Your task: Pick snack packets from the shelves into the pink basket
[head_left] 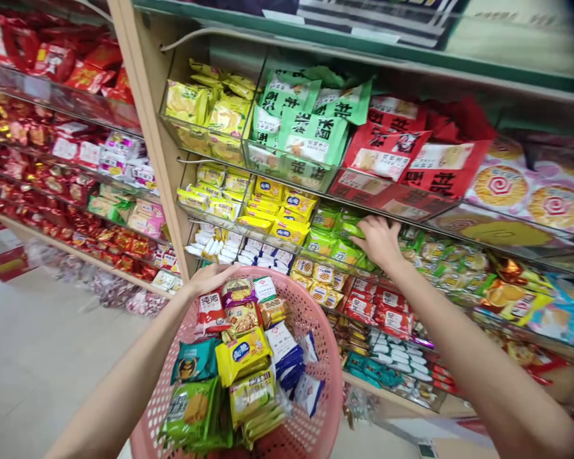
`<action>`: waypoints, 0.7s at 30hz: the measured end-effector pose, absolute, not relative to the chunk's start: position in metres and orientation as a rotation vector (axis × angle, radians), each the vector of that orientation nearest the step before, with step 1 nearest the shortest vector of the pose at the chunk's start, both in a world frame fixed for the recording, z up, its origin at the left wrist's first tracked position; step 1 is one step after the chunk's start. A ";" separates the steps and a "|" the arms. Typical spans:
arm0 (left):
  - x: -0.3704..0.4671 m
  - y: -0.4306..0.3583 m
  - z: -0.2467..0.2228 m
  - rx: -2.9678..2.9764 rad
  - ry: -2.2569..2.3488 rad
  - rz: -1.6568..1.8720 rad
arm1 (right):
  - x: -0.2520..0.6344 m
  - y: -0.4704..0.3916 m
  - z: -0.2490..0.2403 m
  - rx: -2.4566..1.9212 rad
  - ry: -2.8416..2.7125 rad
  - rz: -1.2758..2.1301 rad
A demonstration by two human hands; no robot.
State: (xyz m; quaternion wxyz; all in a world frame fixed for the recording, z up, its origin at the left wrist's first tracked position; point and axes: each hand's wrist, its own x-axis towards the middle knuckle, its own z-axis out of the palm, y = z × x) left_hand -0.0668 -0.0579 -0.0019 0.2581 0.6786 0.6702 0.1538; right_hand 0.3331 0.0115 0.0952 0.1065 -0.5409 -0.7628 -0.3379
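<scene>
Packets [321, 242] (green, shelved) at right grip [381, 242], basket [329, 344] in left grip [215, 278]

"The near edge of your pink basket [335, 347]?"
"Cut off below; your piled packets [243, 354] hide much of its floor."
"Your right hand [380, 239]?"
"Whether it grips the green packet [349, 227] beside its fingers, you can't tell."

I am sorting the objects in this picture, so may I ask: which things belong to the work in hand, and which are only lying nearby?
In use:
pink basket, its rim in the left grip
packets inside it
green packets at the right grip

Just nearby:
red bags, upper right
mint-green bags beside them
swirl-printed packs, right
</scene>
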 end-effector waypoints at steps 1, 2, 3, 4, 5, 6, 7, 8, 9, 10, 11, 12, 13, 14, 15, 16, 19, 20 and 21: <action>-0.066 -0.058 -0.002 1.837 1.795 0.417 | 0.333 0.010 0.095 -1.573 -2.230 -1.006; -0.066 -0.059 -0.002 1.836 1.778 0.416 | 0.333 0.008 0.095 -1.553 -2.216 -1.015; -0.066 -0.059 -0.003 1.834 1.766 0.414 | 0.333 0.005 0.096 -1.534 -2.204 -1.021; -0.066 -0.060 -0.004 1.834 1.759 0.416 | 0.333 0.001 0.096 -1.514 -2.195 -1.024; -0.066 -0.060 -0.004 1.834 1.754 0.418 | 0.333 -0.003 0.097 -1.491 -2.190 -1.024; -0.067 -0.060 -0.005 1.834 1.750 0.420 | 0.332 -0.009 0.098 -1.462 -2.189 -1.021; -0.067 -0.061 -0.005 1.834 1.749 0.422 | 0.331 -0.015 0.099 -1.426 -2.191 -1.017; -0.068 -0.061 -0.006 1.832 1.750 0.423 | 0.329 -0.023 0.100 -1.384 -2.199 -1.009; -0.068 -0.061 -0.006 1.830 1.753 0.422 | 0.326 -0.031 0.101 -1.338 -2.212 -0.994; -0.068 -0.061 -0.006 1.829 1.756 0.420 | 0.322 -0.040 0.103 -1.292 -2.229 -0.968; -0.068 -0.061 -0.006 1.828 1.757 0.416 | 0.316 -0.049 0.105 -1.251 -2.245 -0.927; -0.068 -0.061 -0.006 1.830 1.754 0.411 | 0.307 -0.060 0.107 -1.217 -2.260 -0.869; -0.068 -0.061 -0.006 1.832 1.749 0.409 | 0.297 -0.071 0.108 -1.191 -2.273 -0.793; -0.067 -0.061 -0.006 1.835 1.743 0.406 | 0.285 -0.082 0.109 -1.176 -2.283 -0.697; -0.067 -0.060 -0.006 1.838 1.738 0.405 | 0.270 -0.094 0.110 -1.165 -2.297 -0.585; -0.066 -0.060 -0.006 1.841 1.733 0.406 | 0.255 -0.107 0.109 -1.154 -2.313 -0.456; -0.063 -0.059 -0.005 1.857 1.727 0.398 | 0.202 -0.144 0.099 -1.097 -2.398 0.058; -0.063 -0.059 -0.004 1.860 1.730 0.389 | 0.185 -0.155 0.092 -1.076 -2.434 0.257; -0.062 -0.059 -0.003 1.859 1.736 0.381 | 0.168 -0.166 0.084 -1.073 -2.469 0.446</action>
